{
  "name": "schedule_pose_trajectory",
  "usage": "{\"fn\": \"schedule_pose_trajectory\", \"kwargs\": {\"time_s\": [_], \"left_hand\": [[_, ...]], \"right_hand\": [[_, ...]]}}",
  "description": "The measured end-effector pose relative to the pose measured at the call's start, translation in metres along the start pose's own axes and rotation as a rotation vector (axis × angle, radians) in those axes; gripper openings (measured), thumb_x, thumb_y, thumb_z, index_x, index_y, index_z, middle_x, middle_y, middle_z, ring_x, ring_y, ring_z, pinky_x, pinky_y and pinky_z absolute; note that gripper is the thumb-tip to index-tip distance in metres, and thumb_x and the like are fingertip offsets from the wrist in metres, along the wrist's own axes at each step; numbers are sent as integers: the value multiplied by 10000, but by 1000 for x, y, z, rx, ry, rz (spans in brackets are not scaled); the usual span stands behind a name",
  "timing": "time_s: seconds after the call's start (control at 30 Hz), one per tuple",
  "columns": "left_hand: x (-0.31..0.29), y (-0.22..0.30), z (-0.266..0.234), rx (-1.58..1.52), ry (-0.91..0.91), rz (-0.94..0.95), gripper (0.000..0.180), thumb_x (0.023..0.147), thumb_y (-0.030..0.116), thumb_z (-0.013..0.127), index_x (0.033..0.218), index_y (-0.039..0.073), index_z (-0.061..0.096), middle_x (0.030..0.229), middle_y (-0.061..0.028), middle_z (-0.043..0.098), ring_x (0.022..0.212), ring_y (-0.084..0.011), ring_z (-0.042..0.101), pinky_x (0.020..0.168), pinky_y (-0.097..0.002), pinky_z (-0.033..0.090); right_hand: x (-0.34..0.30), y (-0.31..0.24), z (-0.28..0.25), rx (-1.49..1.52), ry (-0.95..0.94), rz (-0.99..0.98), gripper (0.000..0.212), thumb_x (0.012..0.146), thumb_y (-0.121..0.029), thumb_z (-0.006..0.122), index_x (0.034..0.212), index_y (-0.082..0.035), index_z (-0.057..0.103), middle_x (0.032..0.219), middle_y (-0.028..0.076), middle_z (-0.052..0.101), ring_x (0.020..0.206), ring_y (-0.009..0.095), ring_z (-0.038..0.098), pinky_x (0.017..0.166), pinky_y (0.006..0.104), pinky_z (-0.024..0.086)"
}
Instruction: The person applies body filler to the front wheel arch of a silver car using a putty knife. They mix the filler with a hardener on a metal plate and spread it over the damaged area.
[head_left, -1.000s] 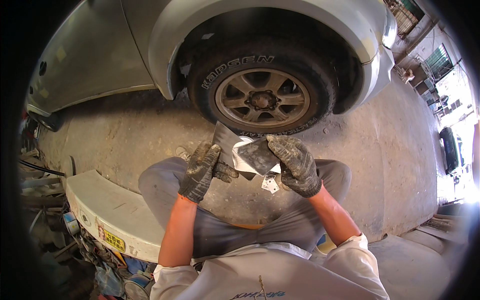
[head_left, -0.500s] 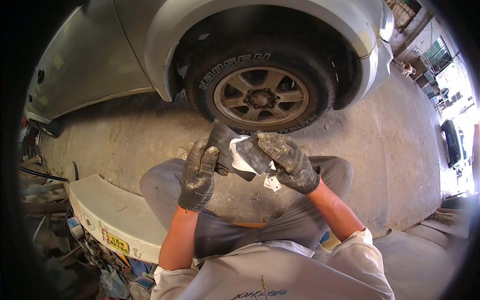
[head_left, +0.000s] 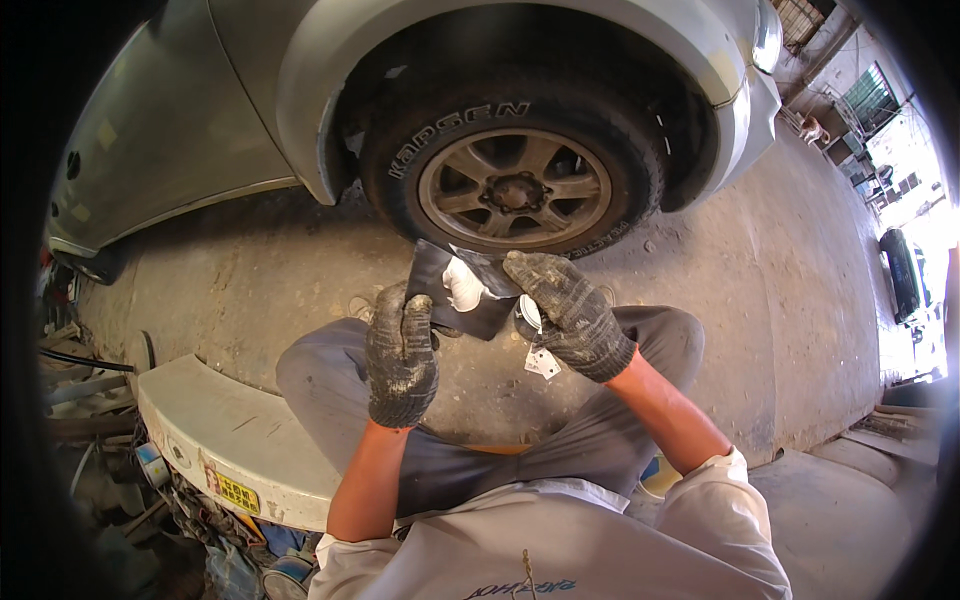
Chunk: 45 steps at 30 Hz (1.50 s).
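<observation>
My left hand (head_left: pixel 402 355), in a dark, stained knit glove, grips a dark flat plate (head_left: pixel 428 292) by its left side. A lump of white paste (head_left: pixel 462 285) lies on that plate. My right hand (head_left: pixel 572 315), gloved alike, is closed on a dark flat spreader (head_left: pixel 490 268) that slants over the plate's far right part. White paste shows along the spreader's edge. Under the right hand's fingers is a small white oval piece (head_left: pixel 530 312), whose kind I cannot make out. A white tag with dark dots (head_left: pixel 542 362) hangs below it.
A car's front wheel (head_left: pixel 515 190) stands just beyond my hands, beneath a pale fender (head_left: pixel 300 110). To my left lies a cream bumper-like panel (head_left: pixel 240 430), with jumbled scrap (head_left: pixel 110 470) beside it. My bent knees flank the concrete floor (head_left: pixel 740 330).
The spreader has lifted and tilted away toward the far side, uncovering more white paste on the plate. The white oval piece by my right hand now shows. The view has shifted slightly.
</observation>
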<state>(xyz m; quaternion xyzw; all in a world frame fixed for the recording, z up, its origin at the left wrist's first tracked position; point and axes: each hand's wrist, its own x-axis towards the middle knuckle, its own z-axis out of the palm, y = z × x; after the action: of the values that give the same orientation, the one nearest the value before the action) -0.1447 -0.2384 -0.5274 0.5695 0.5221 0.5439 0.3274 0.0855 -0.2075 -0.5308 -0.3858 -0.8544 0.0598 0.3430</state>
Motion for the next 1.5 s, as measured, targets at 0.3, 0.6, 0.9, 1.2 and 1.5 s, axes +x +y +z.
{"fn": "schedule_pose_trajectory", "kwargs": {"time_s": [0.3,0.6,0.9,1.2,1.5], "left_hand": [[-3,1,6,-176,39,-103,200,1034,182,477,1114,19,561,828,-47,600,619,-92,529,576,-266,438],[-5,-5,-3,-383,-40,-289,183,1037,168,479,1137,25,533,792,-47,608,539,-101,568,484,-231,420],[-6,-30,-4,-104,48,-121,139,1034,170,492,1053,40,541,743,-35,586,554,-115,586,495,-251,465],[-5,-14,-4,-287,113,-211,117,1026,168,517,1039,58,553,726,-7,577,548,-88,570,507,-230,454],[-11,-28,0,-132,-9,-237,198,1028,170,501,1109,-2,556,823,-61,581,729,-134,579,652,-279,481]], "right_hand": [[-3,0,2,-145,-108,123,649,734,-79,697,1359,-73,526,1345,141,550,1200,328,534,1003,419,462],[3,-7,-16,321,105,505,397,885,-153,666,1246,-5,590,1061,198,674,926,324,666,829,372,535],[1,-24,-38,275,-119,217,485,806,19,557,1286,-43,579,1148,209,643,1061,370,612,924,437,488],[-8,-7,-19,-62,-178,98,340,878,-113,628,1207,-28,622,1065,177,672,931,351,648,816,412,534],[-8,-22,-31,389,-79,454,302,922,-116,578,1209,-31,622,1084,186,674,988,373,638,858,427,517]]}}
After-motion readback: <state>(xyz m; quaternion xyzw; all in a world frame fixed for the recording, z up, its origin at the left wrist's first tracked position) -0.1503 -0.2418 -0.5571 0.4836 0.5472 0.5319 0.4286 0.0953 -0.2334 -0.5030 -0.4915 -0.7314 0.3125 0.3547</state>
